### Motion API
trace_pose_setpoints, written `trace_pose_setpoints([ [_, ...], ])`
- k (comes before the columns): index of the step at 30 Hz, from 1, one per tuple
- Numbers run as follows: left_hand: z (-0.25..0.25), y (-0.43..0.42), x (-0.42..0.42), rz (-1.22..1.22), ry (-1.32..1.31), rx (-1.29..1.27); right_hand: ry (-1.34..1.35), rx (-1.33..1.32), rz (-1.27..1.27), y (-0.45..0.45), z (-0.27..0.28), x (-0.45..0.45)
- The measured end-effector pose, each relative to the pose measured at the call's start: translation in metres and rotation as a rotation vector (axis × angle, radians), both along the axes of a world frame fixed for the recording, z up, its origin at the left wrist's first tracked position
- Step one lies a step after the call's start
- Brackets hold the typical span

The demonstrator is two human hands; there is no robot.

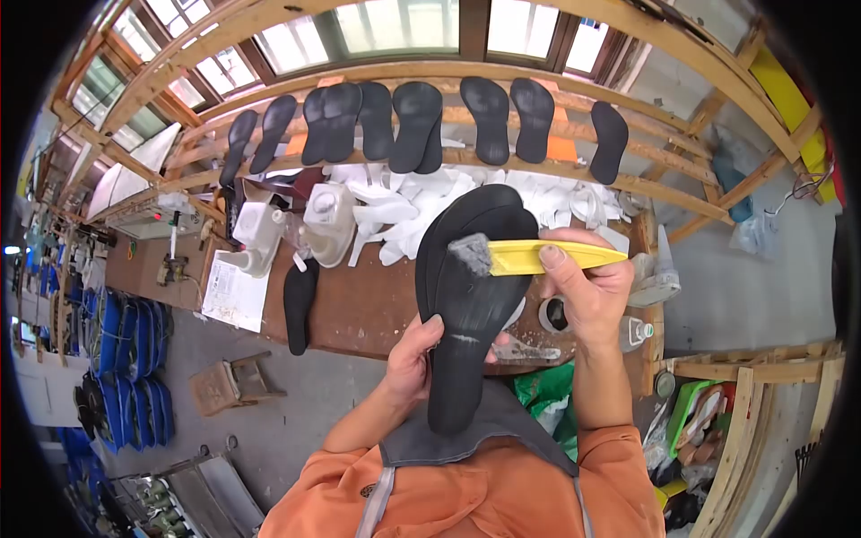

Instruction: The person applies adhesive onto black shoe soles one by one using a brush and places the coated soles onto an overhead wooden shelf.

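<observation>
My left hand grips black insoles at the narrow middle, its thumb on the near face. At least two overlap at the wide end, and the heel end points down toward my apron. My right hand is closed around the handle of a yellow brush. Its matted grey bristles touch the upper face of the front insole. A pale scuff crosses that insole's middle. Most fingers of my left hand are hidden behind the insoles.
Several black insoles lean along a wooden rack above the brown bench. White cut pieces pile behind. Plastic jugs stand left, near a single insole at the bench edge. A small bottle and an open can stand right.
</observation>
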State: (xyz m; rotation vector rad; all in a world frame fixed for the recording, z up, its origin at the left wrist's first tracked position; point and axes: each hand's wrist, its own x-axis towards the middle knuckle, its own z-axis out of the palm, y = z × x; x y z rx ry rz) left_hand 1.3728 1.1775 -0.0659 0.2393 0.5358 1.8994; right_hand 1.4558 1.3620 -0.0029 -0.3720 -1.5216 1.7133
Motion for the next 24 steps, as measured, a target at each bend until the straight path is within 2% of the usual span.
trace_pose_setpoints([
  [4, -0.001, -0.004, 0.002, -0.089, 0.035, 0.126, 0.019, 0.078, -0.114, 0.001, 0.011, 0.003],
  [8, 0.003, -0.005, 0.002, -0.072, 0.029, 0.176, 0.217, -0.064, -0.303, 0.001, 0.025, 0.016],
  [10, 0.005, -0.007, 0.004, -0.073, 0.001, 0.165, 0.083, 0.093, -0.275, -0.019, 0.024, 0.016],
  [13, 0.006, -0.005, 0.006, -0.037, -0.075, 0.178, 0.162, -0.027, -0.448, 0.009, 0.019, 0.015],
  [18, 0.006, 0.004, 0.009, -0.018, -0.075, 0.252, 0.075, 0.147, -0.282, -0.017, 0.013, 0.036],
  [23, 0.007, 0.014, 0.012, 0.029, -0.009, 0.225, 0.266, -0.067, -0.508, 0.036, 0.012, 0.045],
  [24, 0.007, 0.015, 0.012, 0.034, -0.006, 0.221, 0.225, 0.018, -0.526, 0.026, 0.017, 0.046],
])
